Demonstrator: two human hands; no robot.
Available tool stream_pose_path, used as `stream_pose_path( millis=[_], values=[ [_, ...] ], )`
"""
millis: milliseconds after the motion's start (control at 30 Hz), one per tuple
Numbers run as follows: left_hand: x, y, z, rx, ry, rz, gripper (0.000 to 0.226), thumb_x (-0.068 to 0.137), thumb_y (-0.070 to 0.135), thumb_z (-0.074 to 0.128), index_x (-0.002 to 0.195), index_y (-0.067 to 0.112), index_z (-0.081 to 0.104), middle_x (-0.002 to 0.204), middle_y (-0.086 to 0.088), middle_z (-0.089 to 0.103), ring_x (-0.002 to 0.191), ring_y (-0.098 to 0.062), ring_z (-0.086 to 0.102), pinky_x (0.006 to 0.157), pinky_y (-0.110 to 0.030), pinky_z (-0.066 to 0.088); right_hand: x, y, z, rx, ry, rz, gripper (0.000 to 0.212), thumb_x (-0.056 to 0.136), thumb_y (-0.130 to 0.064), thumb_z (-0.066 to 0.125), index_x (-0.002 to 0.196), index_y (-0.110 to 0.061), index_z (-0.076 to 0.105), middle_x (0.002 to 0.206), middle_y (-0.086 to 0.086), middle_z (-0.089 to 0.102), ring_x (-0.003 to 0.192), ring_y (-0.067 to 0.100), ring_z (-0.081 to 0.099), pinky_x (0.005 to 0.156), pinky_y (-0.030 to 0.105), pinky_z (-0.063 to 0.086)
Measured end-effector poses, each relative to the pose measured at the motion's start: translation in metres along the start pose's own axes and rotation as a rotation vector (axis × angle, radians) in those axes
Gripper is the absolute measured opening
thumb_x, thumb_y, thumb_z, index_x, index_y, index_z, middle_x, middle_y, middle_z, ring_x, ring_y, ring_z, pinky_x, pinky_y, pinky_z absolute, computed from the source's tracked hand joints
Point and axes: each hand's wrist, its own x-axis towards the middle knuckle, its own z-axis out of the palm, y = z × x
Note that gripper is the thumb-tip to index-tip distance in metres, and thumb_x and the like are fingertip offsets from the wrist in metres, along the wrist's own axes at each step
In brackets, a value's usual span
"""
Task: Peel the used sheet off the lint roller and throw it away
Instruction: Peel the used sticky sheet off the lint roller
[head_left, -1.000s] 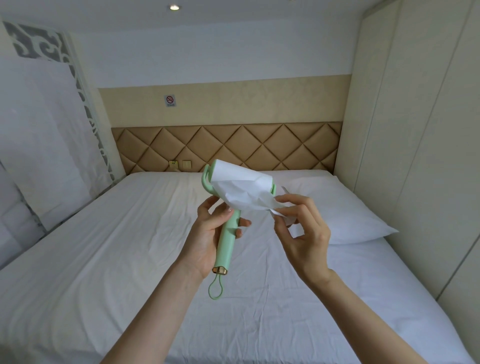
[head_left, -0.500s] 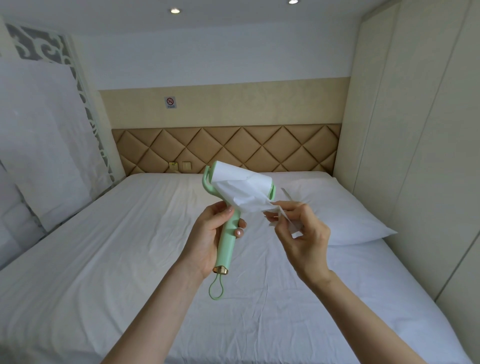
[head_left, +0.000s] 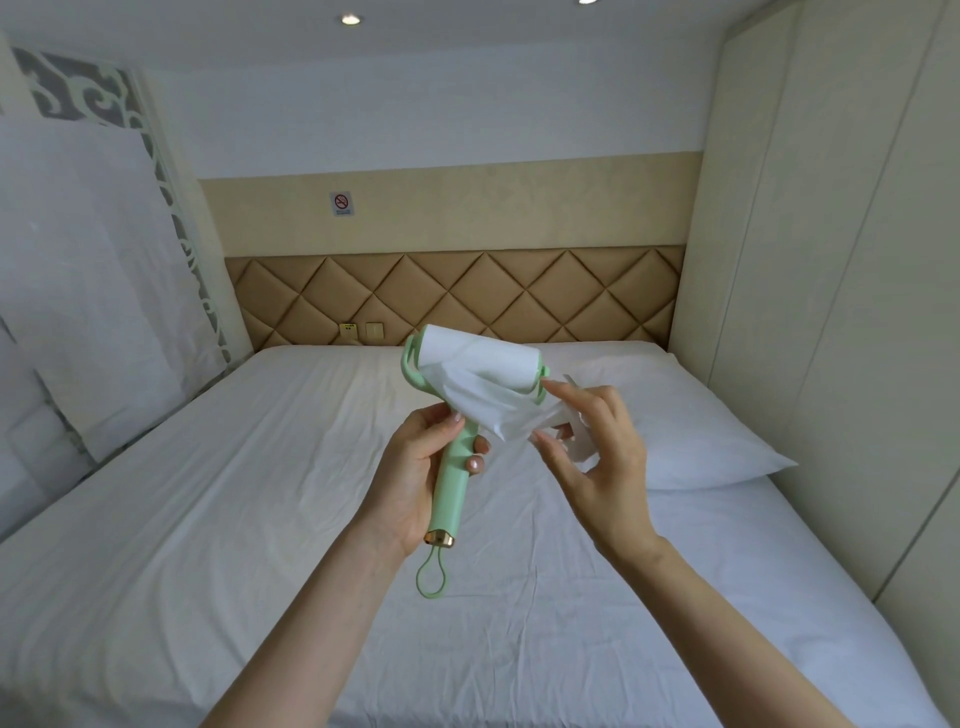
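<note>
A mint-green lint roller (head_left: 453, 478) with a white paper roll on top is held upright over the bed. My left hand (head_left: 415, 478) is wrapped around its handle, and a green loop dangles below the gold end cap. A crumpled white used sheet (head_left: 498, 405) hangs partly peeled from the roll's lower right side, still joined to it. My right hand (head_left: 597, 457) pinches the sheet's loose end between thumb and fingers, just right of the roller.
A bed with a white sheet (head_left: 234, 519) fills the view below my hands. A white pillow (head_left: 691, 431) lies at the right by the quilted tan headboard (head_left: 467, 296). Pale wardrobe doors (head_left: 831, 312) line the right side. No bin is visible.
The roller has tilted slightly. My right hand has shifted its fingers along the loose end of the sheet, which is drawn out a little more to the right.
</note>
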Motion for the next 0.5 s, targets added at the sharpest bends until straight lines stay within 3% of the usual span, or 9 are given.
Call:
stream_pose_path(
  millis=[333, 500],
  values=[
    [0.006, 0.000, -0.002, 0.015, -0.001, 0.020, 0.015, 0.089, 0.005, 0.050, 0.104, 0.003, 0.051, 0.087, -0.007, 0.054, 0.061, -0.015, 0.056, 0.046, -0.021, 0.044, 0.001, 0.009, 0.003, -0.037, -0.014, 0.005, 0.025, 0.080, -0.021, 0.068, 0.101, -0.008, 0.069, 0.082, 0.004, 0.048, 0.074, -0.006, 0.042, 0.061, 0.005, 0.035],
    [0.010, 0.009, -0.009, -0.009, 0.051, 0.058, 0.013, 0.089, 0.007, 0.051, 0.102, 0.005, 0.050, 0.095, -0.006, 0.055, 0.060, -0.014, 0.057, 0.047, -0.020, 0.044, -0.002, 0.021, 0.001, -0.011, 0.016, 0.074, 0.011, 0.079, -0.021, 0.069, 0.084, -0.012, 0.069, 0.080, 0.003, 0.048, 0.072, 0.005, 0.047, 0.063, 0.008, 0.036]
  ],
)
